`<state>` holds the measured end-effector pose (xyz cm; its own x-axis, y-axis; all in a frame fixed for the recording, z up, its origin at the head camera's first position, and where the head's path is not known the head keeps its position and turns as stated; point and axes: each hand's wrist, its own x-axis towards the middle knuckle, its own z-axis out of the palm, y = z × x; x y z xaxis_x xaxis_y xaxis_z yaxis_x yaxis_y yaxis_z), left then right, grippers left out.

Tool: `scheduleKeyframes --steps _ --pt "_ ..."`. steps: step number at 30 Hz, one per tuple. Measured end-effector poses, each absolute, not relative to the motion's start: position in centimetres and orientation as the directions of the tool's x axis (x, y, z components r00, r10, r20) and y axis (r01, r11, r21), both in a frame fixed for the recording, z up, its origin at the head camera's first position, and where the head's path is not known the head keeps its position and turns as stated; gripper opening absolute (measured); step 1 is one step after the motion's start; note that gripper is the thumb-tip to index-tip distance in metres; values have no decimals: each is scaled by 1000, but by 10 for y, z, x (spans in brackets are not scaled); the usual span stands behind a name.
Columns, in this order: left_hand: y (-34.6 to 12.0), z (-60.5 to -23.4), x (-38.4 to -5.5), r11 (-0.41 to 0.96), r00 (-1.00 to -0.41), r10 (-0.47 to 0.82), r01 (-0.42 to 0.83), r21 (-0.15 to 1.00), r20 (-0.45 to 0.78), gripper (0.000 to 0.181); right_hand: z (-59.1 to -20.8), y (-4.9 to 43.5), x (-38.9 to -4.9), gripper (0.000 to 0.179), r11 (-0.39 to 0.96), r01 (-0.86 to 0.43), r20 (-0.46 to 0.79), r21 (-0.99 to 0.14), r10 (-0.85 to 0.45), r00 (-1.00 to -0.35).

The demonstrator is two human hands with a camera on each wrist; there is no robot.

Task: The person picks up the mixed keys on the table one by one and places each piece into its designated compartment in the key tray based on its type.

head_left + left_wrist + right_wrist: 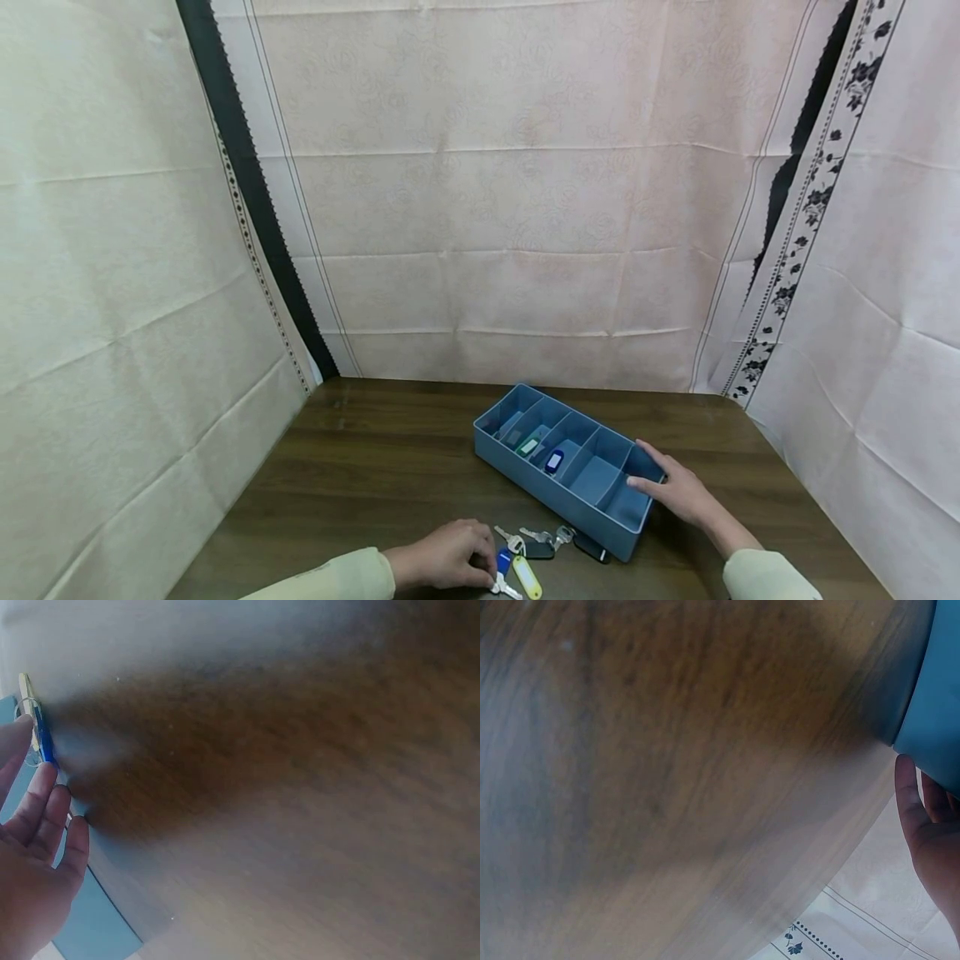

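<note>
Two hands at work: our left hand [453, 557] has thumb and fingertips at blue tag [504, 560], near side of tray [536, 482]; cannot tell whether pinch is closed. Our right hand [681, 493], spread, touches tray's end. Best we lift tag clear of yellow tag [527, 577].

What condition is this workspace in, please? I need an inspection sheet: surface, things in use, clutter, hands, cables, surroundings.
Surface: brown table with wood grain.
Things in use: blue box, five compartments; green tag in the second from left, dark blue tag in the third. Keys, yellow tag, bright blue tag and dark pieces at its near side.
Clutter: nothing seen beyond these.
Left hand: fingers at the bright blue tag; grip unclear.
Right hand: at the box's right end, fingers fairly straight.
Cables: nothing seen.
Surroundings: pale creased cloth on three sides.
</note>
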<state>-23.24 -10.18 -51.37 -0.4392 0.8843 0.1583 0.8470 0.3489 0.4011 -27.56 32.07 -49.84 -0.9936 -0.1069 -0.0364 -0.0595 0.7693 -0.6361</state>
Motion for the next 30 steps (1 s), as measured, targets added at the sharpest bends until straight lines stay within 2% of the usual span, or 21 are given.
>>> scheduleKeyframes --steps 10,18,23,30 --pt "-102 -515 -234 343 -443 880 841 419 169 5 -499 321 -276 84 775 -61 -34 -629 -106 -994" --pt "-103 -512 -236 333 -480 853 802 496 204 6 -498 320 -275 84 772 -59 -35 -633 -105 -994" --pt "-102 -506 -241 330 -530 808 771 545 260 8 -499 321 -276 85 774 -61 -36 -630 -107 -994" --pt "-97 -492 -251 314 -632 716 671 672 297 11 -500 322 -277 85 775 -69 -29 -628 -111 -993"
